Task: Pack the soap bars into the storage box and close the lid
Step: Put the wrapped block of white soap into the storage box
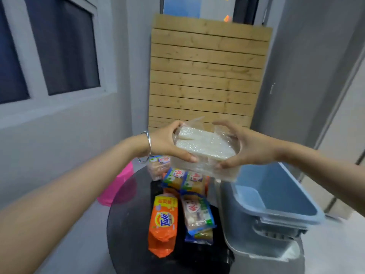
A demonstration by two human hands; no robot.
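Both the left hand and the right hand have fingers curled round a clear pack of white soap bars, held up left of the open blue box; the box looks empty. The loose slippery wrap could slide from the fingers and knock the packets on the black table, left of the box.

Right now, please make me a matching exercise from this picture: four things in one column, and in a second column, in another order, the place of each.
Things
1. clear pack
2. Tide pack
3. box
4. pink object

Places
A. lying on the black table
B. held up between the left hand and the right hand
C. behind the table's left edge
D. open, right of the table

Pairs: 1-B, 2-A, 3-D, 4-C
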